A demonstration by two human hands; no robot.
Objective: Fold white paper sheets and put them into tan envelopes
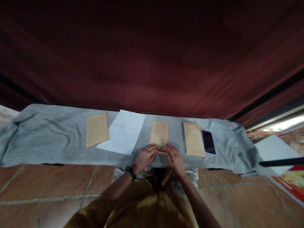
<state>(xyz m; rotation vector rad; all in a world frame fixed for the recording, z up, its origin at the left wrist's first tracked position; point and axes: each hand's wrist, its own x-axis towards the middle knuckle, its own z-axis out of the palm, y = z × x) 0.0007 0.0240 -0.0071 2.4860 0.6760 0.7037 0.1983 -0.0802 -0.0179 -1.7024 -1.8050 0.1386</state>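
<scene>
A brown paper envelope [159, 131] lies on the grey cloth in front of me, its near end slightly raised or folded. My left hand [146, 155], with a dark watch on the wrist, has its bent fingers closed on the near left corner. On the near right corner, the fingers of my right hand [175, 157] press and grip the paper. My thumbs are mostly hidden. Left of this envelope is a creased white sheet of paper [124, 131]. It meets another brown envelope [97, 129] farther left.
Right of my hands lies a thicker-looking brown envelope or stack [194, 138] beside a dark-screened phone [208, 142]. Grey cloth [52, 133] covers the narrow table. A dark red curtain [147, 76] hangs behind its far edge. Tiled floor [71, 180] lies below.
</scene>
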